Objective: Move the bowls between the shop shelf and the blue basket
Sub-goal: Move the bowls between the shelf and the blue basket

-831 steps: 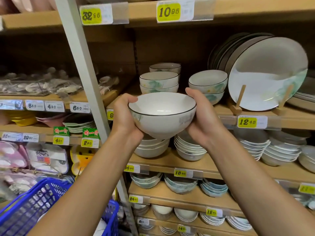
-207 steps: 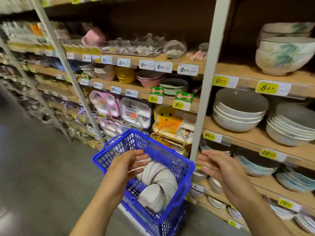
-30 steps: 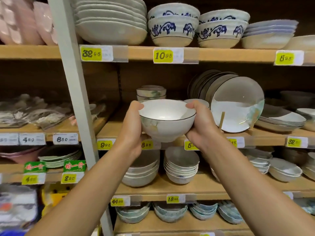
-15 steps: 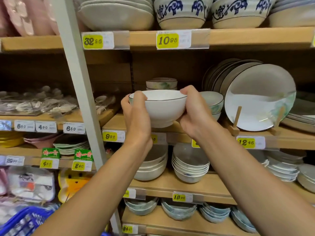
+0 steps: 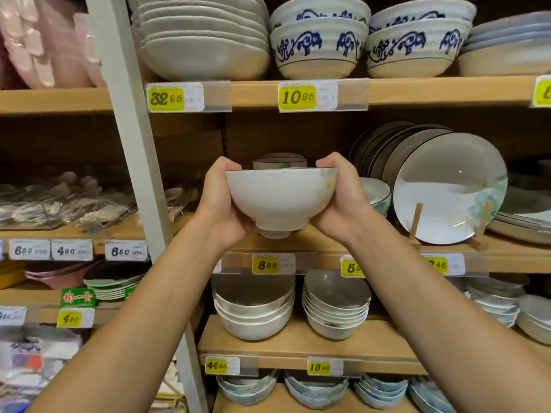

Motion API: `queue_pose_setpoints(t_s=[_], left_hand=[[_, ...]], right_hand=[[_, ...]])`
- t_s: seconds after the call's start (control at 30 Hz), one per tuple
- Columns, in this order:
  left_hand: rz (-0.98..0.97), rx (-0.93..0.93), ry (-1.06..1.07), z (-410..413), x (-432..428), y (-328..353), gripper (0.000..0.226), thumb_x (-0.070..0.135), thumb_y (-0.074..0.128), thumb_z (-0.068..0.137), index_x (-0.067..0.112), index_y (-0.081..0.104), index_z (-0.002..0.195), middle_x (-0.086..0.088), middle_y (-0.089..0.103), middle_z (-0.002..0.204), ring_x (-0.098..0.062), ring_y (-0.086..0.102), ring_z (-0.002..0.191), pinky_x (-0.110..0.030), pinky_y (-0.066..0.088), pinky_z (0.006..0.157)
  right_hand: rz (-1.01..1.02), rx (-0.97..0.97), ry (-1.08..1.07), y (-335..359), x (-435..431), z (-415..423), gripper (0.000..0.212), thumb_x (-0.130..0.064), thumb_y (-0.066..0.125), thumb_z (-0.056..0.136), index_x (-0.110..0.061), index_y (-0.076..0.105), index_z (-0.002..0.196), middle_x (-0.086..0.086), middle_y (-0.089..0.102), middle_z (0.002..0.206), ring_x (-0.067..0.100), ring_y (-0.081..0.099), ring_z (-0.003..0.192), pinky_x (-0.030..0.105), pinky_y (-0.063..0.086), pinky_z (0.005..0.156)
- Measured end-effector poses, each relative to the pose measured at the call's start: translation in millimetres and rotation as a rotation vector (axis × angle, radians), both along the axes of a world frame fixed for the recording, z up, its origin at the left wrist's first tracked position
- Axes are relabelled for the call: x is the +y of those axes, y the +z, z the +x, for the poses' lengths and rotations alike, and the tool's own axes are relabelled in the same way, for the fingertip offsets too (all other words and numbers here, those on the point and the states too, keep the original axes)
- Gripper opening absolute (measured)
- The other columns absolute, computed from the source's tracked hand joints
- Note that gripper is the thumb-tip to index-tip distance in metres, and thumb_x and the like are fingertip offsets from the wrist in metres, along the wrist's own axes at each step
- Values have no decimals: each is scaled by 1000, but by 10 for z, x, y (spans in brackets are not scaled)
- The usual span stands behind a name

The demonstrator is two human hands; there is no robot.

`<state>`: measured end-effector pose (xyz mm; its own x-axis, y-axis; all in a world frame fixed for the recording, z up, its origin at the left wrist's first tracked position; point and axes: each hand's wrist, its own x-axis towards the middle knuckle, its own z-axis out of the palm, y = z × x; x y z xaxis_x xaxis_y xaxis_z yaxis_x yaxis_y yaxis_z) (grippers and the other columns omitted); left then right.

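A white bowl [image 5: 280, 195] with a thin dark rim and a faint green print is held level in front of the middle shop shelf [image 5: 328, 248]. My left hand [image 5: 219, 201] grips its left side and my right hand [image 5: 340, 198] grips its right side, thumbs over the rim. Its foot hangs just above the shelf's front edge. Behind it stands a short stack of matching bowls [image 5: 280, 162], mostly hidden. Only a sliver of the blue basket [image 5: 13, 408] shows at the bottom left corner.
Upright plates [image 5: 447, 186] lean on a wooden stand to the right, with a small bowl [image 5: 374, 195] beside my right hand. A grey upright post [image 5: 131, 162] runs down on the left. Stacked bowls [image 5: 253, 311] fill the shelves above and below.
The bowl has risen to eye level and gone forward toward the shelf, so I see its side and foot instead of its inside. Both hands keep their grip.
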<state>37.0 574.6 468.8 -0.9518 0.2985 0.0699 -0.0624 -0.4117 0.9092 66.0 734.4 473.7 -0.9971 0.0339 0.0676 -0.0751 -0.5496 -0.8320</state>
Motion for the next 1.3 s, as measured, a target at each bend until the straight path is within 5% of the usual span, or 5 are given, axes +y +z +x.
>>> queue_pose_setpoints(t_s=[0.37,0.57,0.97,1.17,1.3], left_hand=[[-182,432,252,228,114,-231,119,62,78,46,40,14,144,13,54,124,1,60,106,-16,52,81],[-51,338,-2,-49,-199,-75,88,56,89,44,13,62,116,-3,73,110,-19,68,105,-34,54,91],[6,402,3,-362,-252,-69,94,62,86,39,9,64,113,-11,69,117,-27,62,115,-43,46,94],[-17,510,39,-652,-149,-11,48,37,56,92,-3,53,118,-3,73,97,-11,70,93,-20,54,74],[-165,564,56,-795,-119,-13,64,52,51,86,2,54,127,-11,64,125,-17,61,117,-35,45,103]], right_hand=[[15,97,-335,4,-282,-37,23,-34,50,86,-15,62,81,4,69,65,20,68,63,30,56,59],[112,191,-262,-157,-204,61,32,-40,54,92,-15,72,103,-1,76,88,10,72,84,27,55,73],[386,358,-127,5,-2,-94,47,-30,80,66,-9,67,106,5,74,107,13,68,104,19,54,83],[526,365,-346,5,-8,-359,72,-40,90,54,-9,66,114,6,73,108,19,69,104,38,53,94],[572,350,-392,-62,35,-499,77,-43,92,50,-12,66,116,1,74,107,14,69,101,37,55,92]])
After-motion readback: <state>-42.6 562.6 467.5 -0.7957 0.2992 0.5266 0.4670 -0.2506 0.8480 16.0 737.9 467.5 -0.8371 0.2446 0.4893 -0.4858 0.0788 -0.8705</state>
